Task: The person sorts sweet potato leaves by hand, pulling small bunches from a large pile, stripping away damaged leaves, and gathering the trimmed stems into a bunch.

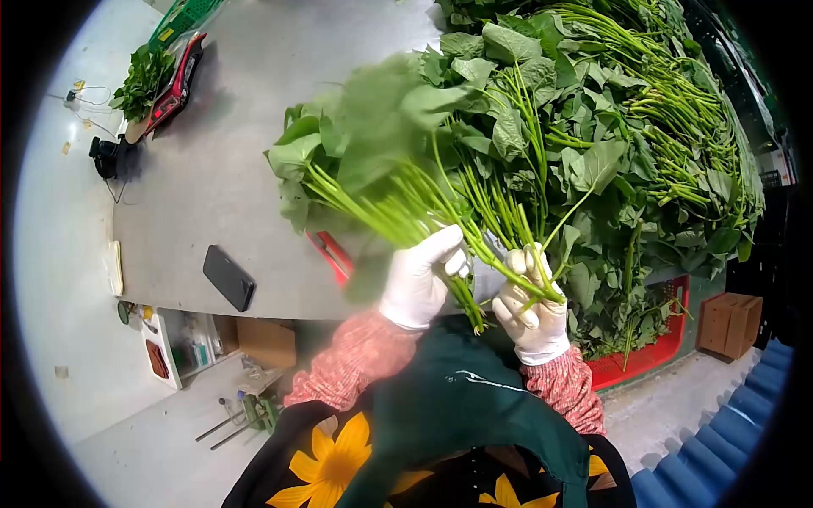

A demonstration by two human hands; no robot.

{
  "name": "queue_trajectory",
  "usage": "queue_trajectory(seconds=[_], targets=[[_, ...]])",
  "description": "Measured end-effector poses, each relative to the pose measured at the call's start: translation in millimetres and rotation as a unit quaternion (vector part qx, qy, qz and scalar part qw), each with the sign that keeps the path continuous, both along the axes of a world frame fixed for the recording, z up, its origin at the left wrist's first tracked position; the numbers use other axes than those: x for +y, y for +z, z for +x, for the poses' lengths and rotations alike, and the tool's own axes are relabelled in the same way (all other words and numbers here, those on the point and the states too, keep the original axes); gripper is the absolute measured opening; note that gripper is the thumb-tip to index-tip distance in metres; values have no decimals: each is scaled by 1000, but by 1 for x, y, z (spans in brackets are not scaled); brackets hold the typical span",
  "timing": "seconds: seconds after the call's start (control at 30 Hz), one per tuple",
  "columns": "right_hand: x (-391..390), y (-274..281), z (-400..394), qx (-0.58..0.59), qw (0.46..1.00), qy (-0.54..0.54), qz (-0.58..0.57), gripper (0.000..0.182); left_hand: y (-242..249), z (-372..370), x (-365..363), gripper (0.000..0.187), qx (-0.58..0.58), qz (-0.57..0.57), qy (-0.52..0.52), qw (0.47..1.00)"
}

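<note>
My left hand (423,275), in a white glove, is closed around a bunch of long-stemmed leafy greens (381,199). Its leaves fan out to the upper left, partly smeared by motion, and the cut stem ends poke out below the fist. My right hand (533,305), also gloved, grips the lower ends of a few leafy stems (508,269) just to the right. Beyond both hands, a large heap of the same greens (610,110) covers the right side of the metal table (229,161). A red object (330,256) lies partly hidden beside my left hand.
A black phone (229,278) lies near the table's front edge. Farther left, a red scale (175,89) stands by another bunch of greens (144,82), with a green crate (182,19) behind. Below right are a red basket (644,351) holding greens and a cardboard box (730,324).
</note>
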State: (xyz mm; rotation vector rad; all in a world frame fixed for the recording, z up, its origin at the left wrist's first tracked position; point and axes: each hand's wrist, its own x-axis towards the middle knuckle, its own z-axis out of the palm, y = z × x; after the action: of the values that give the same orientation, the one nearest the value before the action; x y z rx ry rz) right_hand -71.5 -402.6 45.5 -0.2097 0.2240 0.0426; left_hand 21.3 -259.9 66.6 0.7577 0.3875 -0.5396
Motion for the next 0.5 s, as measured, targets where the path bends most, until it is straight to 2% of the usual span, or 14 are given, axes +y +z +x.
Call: queue_trajectory(seconds=[0.03, 0.07, 0.13, 0.2, 0.23, 0.27, 0.33, 0.37, 0.4, 0.43, 0.47, 0.5], targets=[[-2, 0, 2, -8, 998, 27, 60, 18, -5, -1, 1, 5, -17, -15, -6, 1000], [-3, 8, -1, -2, 998, -4, 64, 17, -8, -2, 2, 6, -34, -31, -11, 999], [-7, -4, 0, -95, 991, 33, 84, 18, -4, -4, 3, 3, -28, -58, -42, 997], [-12, 2, -5, -46, 997, 53, -13, 21, -2, -11, 1, 3, -36, -54, -52, 997], [-13, 18, -7, 23, 990, 36, -131, 25, -4, -14, 0, 3, -15, -26, -37, 999], [-13, 22, -8, -2, 990, -16, -142, 26, -4, -17, -1, 3, -16, -39, -46, 998], [-24, 25, -16, -90, 951, -10, -295, 18, 1, -21, -2, 4, -17, -66, -62, 996], [-28, 23, -23, -116, 946, 4, -302, 18, 6, -23, -6, 4, 2, -60, -37, 997], [-28, 12, -43, -55, 985, -64, -148, 18, 0, -18, -3, 4, -74, 63, -29, 995], [-43, 16, -51, -137, 979, -92, -121, 23, -10, -6, 4, 4, -147, 186, -21, 971], [-58, 19, -60, -220, 965, -114, -86, 34, -16, 7, 16, 4, -173, 179, -2, 969], [-83, 24, -70, -279, 938, -97, -178, 39, -21, 21, 27, 5, -198, 171, 16, 965]])
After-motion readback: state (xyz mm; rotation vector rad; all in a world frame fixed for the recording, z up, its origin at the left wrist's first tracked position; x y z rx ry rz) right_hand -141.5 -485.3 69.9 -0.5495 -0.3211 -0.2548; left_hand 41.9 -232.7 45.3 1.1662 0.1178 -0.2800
